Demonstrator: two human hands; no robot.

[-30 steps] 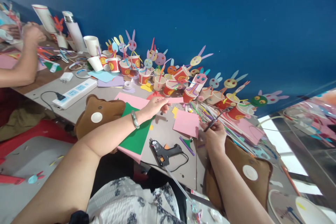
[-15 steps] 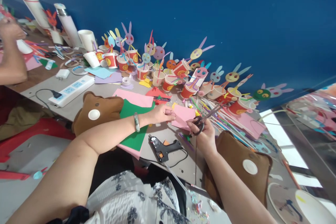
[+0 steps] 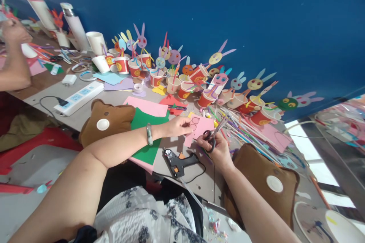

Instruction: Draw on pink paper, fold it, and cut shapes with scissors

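Observation:
My left hand (image 3: 180,126) is closed, pinching the left edge of a piece of pink paper (image 3: 203,123) with small dark circles drawn on it. In my right hand (image 3: 219,148) is a pair of scissors (image 3: 210,136), dark handles against the fingers and blades pointing away, up and to the right. A thin dark tip sticks out by the right thumb, beside the paper; I cannot tell what it belongs to. Below the hands lies a black glue gun (image 3: 179,163) on the table. Green paper (image 3: 149,152) spreads under my left forearm.
Paper cups with rabbit-faced figures (image 3: 207,98) line the wall. Colored pipe cleaners (image 3: 242,131) lie to the right. Brown cushions (image 3: 259,182) cover both sides of the table edge. A power strip (image 3: 80,98) sits left, and another person's arm (image 3: 13,57) is at far left.
The pink paper has shifted in my left hand, and more of its drawn circles shows. My right hand with the scissors has moved slightly left and down, closer to the paper.

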